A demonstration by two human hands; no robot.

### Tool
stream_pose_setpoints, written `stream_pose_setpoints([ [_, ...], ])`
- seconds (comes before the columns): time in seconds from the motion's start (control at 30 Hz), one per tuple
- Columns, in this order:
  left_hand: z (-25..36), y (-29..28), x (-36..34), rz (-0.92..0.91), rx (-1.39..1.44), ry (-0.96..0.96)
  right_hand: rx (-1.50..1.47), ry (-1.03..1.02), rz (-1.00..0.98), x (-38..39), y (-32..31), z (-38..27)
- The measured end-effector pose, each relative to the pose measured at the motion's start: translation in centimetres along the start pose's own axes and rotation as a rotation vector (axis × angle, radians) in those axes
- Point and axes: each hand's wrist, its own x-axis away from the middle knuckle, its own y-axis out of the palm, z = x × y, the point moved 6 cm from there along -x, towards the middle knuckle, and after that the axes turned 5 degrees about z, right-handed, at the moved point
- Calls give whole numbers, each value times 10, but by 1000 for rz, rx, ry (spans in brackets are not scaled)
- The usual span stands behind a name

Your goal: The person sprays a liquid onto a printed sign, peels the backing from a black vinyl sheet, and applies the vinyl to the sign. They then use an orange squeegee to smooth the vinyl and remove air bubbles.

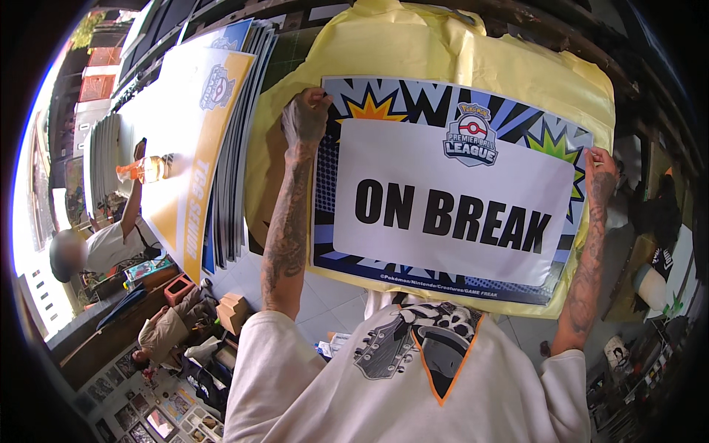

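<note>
A rectangular printed sign (450,240) lies in front of me, with a white middle panel, bold black lettering and a blue-and-black comic-style border with orange and green bursts. My left hand (305,119) is closed, its fingertips pinching the sign's upper left corner. At the upper right corner, my right hand (600,168) grips the edge between thumb and fingers. Beneath the sign spreads crumpled yellow paper (384,44), showing beyond its far edge and around its sides. Whether the sign is a stiff board or a sheet I cannot tell.
To the left stands a thick stack of printed boards (196,148), the top one white and yellow. Beyond it, a person (111,244) reaches over the stack with an orange-labelled bottle (151,170). Another person (170,328) sits lower left, near a cardboard box (233,313).
</note>
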Motion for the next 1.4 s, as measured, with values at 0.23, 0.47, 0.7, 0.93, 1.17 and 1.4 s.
stream_pose_setpoints([
  [0.23, -32, 14, 8, 65, 137, -3, -242, 94, 51, 16, 6, 15],
  [0.47, -27, 1, 13, 83, 33, 21, -289, 109, 116, 17, -4, -2],
  [0.7, -24, -13, 57, 79, 39, 64, -307, 261, 57, 50, -24, -17],
  [0.93, -47, -25, 97, 8, 202, -176, -321, 173, 63, 73, -14, 28],
  [1.17, -34, -29, 98, -71, 138, -304, -299, 278, -47, 77, -7, 36],
  [1.4, -37, -23, 81, -31, 73, -179, -285, 245, -44, 72, -7, 38],
])
